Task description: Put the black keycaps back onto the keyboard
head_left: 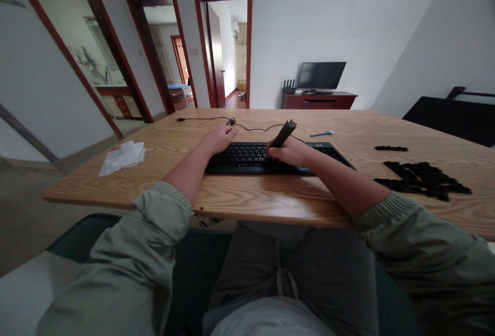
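Note:
A black keyboard [247, 154] lies on the wooden table in front of me. My left hand [219, 139] rests over its back left corner, fingers bent together against the edge. In my right hand [288, 151] is a thick black stick-like tool [284, 134], gripped like a pen and tilted, its upper end pointing up and away. The tool's lower end is hidden by my fingers, above the right-middle keys. From behind the keyboard runs a thin black cable [259, 129], bunched in the middle, with its plug [181, 119] at the far left.
A crumpled white cloth [122, 157] lies on the left of the table [255, 197]. To the right are a small blue brush [322, 134], one black strip [391, 148] and a pile of black strips [423, 179]. A monitor [322, 76] stands on a cabinet beyond.

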Tool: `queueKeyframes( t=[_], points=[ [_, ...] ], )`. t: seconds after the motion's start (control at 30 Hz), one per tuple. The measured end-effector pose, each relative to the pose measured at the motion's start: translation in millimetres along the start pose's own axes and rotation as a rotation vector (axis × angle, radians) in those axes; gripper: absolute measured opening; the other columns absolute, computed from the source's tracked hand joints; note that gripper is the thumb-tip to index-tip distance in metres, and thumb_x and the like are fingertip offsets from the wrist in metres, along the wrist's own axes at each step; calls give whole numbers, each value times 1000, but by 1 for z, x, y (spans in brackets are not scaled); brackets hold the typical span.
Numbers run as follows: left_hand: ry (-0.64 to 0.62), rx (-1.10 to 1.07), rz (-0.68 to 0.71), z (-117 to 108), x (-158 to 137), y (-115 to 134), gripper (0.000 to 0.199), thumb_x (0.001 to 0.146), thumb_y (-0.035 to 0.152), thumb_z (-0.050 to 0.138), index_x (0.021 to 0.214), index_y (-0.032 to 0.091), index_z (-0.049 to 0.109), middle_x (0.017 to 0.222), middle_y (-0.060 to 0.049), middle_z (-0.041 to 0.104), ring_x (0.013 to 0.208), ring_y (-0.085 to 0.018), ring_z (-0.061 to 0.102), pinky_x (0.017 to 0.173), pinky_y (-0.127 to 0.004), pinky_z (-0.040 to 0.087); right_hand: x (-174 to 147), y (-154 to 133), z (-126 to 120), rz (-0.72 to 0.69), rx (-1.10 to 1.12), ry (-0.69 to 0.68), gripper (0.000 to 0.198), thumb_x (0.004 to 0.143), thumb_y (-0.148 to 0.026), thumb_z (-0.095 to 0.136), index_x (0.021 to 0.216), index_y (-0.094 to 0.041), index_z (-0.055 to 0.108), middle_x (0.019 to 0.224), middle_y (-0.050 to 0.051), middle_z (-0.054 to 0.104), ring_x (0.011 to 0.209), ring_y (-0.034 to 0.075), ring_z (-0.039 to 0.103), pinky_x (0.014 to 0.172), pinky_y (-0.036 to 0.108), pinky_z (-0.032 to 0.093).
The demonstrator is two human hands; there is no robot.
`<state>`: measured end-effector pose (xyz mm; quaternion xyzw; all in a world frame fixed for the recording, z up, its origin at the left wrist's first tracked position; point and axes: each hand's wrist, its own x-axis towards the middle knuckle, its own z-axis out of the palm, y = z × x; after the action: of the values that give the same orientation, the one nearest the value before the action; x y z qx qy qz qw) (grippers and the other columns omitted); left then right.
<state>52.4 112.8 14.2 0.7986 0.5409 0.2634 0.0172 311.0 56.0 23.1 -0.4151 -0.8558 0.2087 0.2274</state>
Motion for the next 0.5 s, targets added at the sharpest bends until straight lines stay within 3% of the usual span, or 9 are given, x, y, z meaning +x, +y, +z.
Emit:
queueKeyframes(
  t=[0.1,0.27,0.37,0.5],
  points=[
    [-59,85,-83,4,5,-13,55,97,55,32,112,20,71,117,-11,71,107,-26,65,98,-38,48,5,0,0,16,22,7,10,75,-17,52,71,-18,61,64,4,62,67,18,58,65,27,46],
    [-177,100,-76,9,6,-13,57,98,51,29,122,18,68,134,-11,64,122,-25,60,108,-35,43,6,-2,1,33,52,18,7,74,-16,55,69,-20,59,63,3,62,63,17,58,59,26,46],
    [-249,97,-107,10,4,-7,59,98,53,28,126,17,66,139,-10,61,126,-24,58,110,-33,41,4,-6,5,143,132,45,9,74,-16,56,66,-19,54,58,2,58,54,15,54,49,25,44],
    [-256,81,-118,11,4,-7,61,98,52,27,127,16,65,139,-11,61,127,-25,57,111,-34,40,-3,-7,12,304,304,129,12,78,-16,53,66,-16,54,57,2,57,48,12,52,44,23,44]
  ],
)
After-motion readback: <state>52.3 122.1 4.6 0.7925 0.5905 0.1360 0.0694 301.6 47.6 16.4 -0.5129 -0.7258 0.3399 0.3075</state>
